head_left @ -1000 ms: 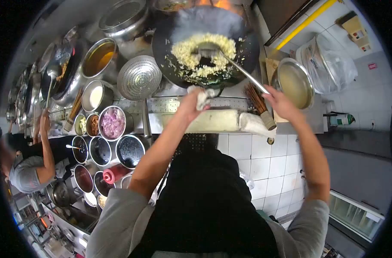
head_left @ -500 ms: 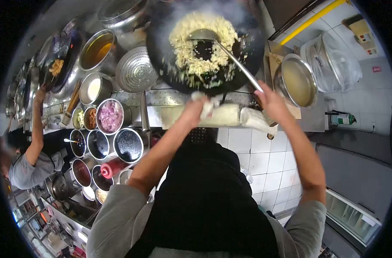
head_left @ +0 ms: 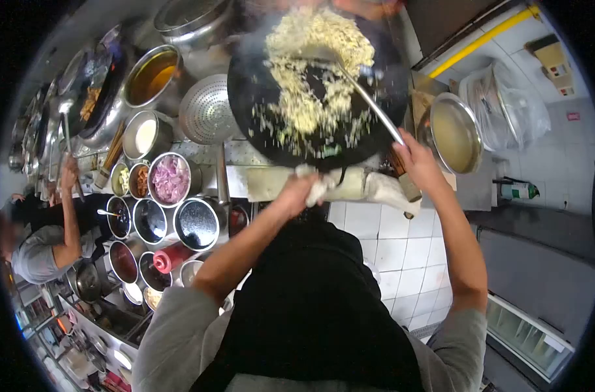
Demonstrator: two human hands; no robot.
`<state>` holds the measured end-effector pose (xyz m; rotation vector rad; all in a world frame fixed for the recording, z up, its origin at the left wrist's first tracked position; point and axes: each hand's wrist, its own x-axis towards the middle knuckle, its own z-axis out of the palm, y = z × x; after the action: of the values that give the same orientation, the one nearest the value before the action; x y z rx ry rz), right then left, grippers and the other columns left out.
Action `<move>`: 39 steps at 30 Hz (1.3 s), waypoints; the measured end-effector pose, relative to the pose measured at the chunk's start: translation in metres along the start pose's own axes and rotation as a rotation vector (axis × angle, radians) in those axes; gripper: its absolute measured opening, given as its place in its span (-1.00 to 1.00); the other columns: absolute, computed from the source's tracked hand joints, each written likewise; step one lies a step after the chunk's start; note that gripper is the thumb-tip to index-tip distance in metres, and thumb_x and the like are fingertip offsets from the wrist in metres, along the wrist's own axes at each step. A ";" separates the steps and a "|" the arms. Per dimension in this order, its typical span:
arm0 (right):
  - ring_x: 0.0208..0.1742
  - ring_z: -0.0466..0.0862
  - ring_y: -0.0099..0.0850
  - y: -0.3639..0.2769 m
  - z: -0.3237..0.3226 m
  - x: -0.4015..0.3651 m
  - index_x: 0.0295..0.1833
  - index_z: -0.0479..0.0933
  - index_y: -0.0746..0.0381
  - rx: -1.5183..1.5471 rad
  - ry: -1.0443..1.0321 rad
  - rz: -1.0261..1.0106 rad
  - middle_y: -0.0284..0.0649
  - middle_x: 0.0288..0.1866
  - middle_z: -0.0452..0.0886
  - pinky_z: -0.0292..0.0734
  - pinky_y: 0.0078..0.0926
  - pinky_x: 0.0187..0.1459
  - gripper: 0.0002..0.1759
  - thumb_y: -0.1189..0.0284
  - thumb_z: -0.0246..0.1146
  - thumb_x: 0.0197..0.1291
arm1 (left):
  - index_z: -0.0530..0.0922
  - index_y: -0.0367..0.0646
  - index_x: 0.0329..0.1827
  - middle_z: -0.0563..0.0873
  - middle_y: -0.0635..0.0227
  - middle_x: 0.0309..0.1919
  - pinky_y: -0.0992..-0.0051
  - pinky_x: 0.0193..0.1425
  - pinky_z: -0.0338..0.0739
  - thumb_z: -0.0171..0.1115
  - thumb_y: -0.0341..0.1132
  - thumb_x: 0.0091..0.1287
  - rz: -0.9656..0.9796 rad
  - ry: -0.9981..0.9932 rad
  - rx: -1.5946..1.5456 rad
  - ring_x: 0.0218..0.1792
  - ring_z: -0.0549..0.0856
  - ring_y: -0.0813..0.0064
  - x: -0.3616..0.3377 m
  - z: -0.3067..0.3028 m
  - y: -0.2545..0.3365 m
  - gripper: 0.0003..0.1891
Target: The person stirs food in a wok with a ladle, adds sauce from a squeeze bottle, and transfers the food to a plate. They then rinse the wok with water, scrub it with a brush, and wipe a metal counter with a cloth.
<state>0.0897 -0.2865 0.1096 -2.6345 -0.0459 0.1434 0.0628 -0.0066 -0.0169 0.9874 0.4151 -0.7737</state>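
Pale yellow fried rice (head_left: 340, 39) with green bits lies in a big black wok (head_left: 258, 134), partly blurred by motion. My left hand (head_left: 301, 195) is closed on a whitish cloth (head_left: 320, 190) at the wok's near edge. My right hand (head_left: 416, 159) grips the metal handle of a ladle (head_left: 376, 108), whose bowl rests among the rice and is blurred. A folded pale towel (head_left: 268, 183) lies along the counter edge below the wok.
Left of the wok are a perforated strainer (head_left: 207, 110), a pot of amber liquid (head_left: 152, 77) and a pot of chopped onion (head_left: 170, 178). A metal bowl (head_left: 455, 134) stands right. A co-worker (head_left: 46, 251) holds a ladle at far left.
The wok and my left hand have moved toward me. The rice has spread toward the wok's far side and its near part. The co-worker's ladle has come into sight.
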 end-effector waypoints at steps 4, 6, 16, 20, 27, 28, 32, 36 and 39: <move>-0.35 0.58 -0.14 -0.038 -0.079 -0.039 0.22 0.38 0.25 -0.029 -0.182 -0.102 0.03 -0.30 0.60 0.46 -0.35 -0.21 -0.57 0.27 0.09 0.31 | 0.39 -0.24 -0.14 0.60 0.17 -0.34 0.42 -0.58 0.53 -0.03 -0.34 0.35 0.013 -0.026 -0.178 -0.50 0.59 0.36 -0.043 0.013 0.038 -0.84; -0.19 0.62 -0.08 -0.060 -0.114 -0.038 0.21 0.38 0.25 0.028 -0.517 0.152 0.10 -0.17 0.60 0.46 -0.32 -0.11 -0.57 0.26 0.09 0.31 | 0.40 -0.22 -0.23 0.58 0.23 -0.42 0.44 -0.59 0.48 -0.07 -0.30 0.36 0.014 -0.019 -0.324 -0.53 0.56 0.38 -0.038 0.019 0.086 -0.84; -0.25 0.62 0.00 -0.029 -0.045 -0.039 0.22 0.41 0.18 -0.014 -0.225 0.051 0.14 -0.32 0.58 0.46 -0.22 -0.22 -0.55 0.20 0.10 0.29 | 0.39 -0.26 -0.12 0.60 0.14 -0.36 0.44 -0.62 0.52 0.02 -0.34 0.33 0.103 -0.039 -0.095 -0.53 0.61 0.38 -0.034 -0.002 0.007 -0.82; -0.12 0.59 -0.10 -0.054 -0.098 -0.036 0.21 0.40 0.22 0.062 -0.522 0.219 0.02 -0.13 0.60 0.44 -0.33 -0.10 -0.55 0.22 0.10 0.30 | 0.39 -0.21 -0.24 0.61 0.19 -0.35 0.47 -0.59 0.46 -0.11 -0.28 0.38 0.024 0.011 -0.308 -0.55 0.55 0.41 -0.045 0.025 0.087 -0.82; -0.12 0.59 -0.06 -0.026 -0.011 -0.007 0.22 0.39 0.22 0.001 -0.149 0.205 0.05 -0.13 0.59 0.45 -0.30 -0.06 -0.55 0.24 0.11 0.29 | 0.46 -0.33 -0.23 0.63 0.13 -0.40 0.39 -0.62 0.50 0.04 -0.42 0.31 0.035 0.024 -0.056 -0.55 0.62 0.34 -0.007 -0.014 -0.021 -0.88; -0.14 0.60 -0.09 -0.025 -0.016 -0.021 0.20 0.41 0.23 0.004 -0.151 0.109 0.04 -0.14 0.60 0.45 -0.31 -0.07 -0.57 0.23 0.10 0.30 | 0.43 -0.30 -0.19 0.62 0.11 -0.34 0.39 -0.59 0.51 0.01 -0.39 0.33 0.019 -0.002 -0.078 -0.51 0.61 0.34 -0.026 -0.011 -0.018 -0.86; -0.19 0.62 -0.21 -0.041 -0.082 -0.049 0.14 0.44 0.25 0.099 -0.468 0.054 -0.01 -0.18 0.62 0.46 -0.35 -0.12 -0.60 0.23 0.09 0.31 | 0.37 -0.24 -0.14 0.62 0.14 -0.30 0.41 -0.58 0.49 -0.07 -0.32 0.37 0.013 -0.070 -0.358 -0.57 0.58 0.36 -0.063 0.024 0.059 -0.84; -0.21 0.62 -0.28 -0.028 -0.064 -0.003 0.15 0.43 0.25 0.078 -0.408 0.000 -0.01 -0.22 0.62 0.45 -0.35 -0.13 -0.59 0.22 0.08 0.32 | 0.43 -0.27 -0.29 0.60 0.18 -0.40 0.40 -0.61 0.47 -0.01 -0.33 0.35 0.119 -0.072 -0.265 -0.55 0.59 0.36 0.009 0.016 0.073 -0.83; -0.27 0.60 -0.33 -0.010 -0.006 0.004 0.15 0.44 0.25 -0.090 -0.119 0.098 -0.03 -0.26 0.61 0.45 -0.36 -0.18 -0.58 0.20 0.07 0.33 | 0.44 -0.32 -0.27 0.61 0.16 -0.44 0.41 -0.65 0.46 0.05 -0.37 0.30 0.118 0.171 -0.104 -0.57 0.60 0.36 0.015 0.001 0.002 -0.85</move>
<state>0.0943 -0.2808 0.1192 -2.7163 0.0368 0.3388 0.0737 -0.0129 -0.0247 0.9746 0.5346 -0.5579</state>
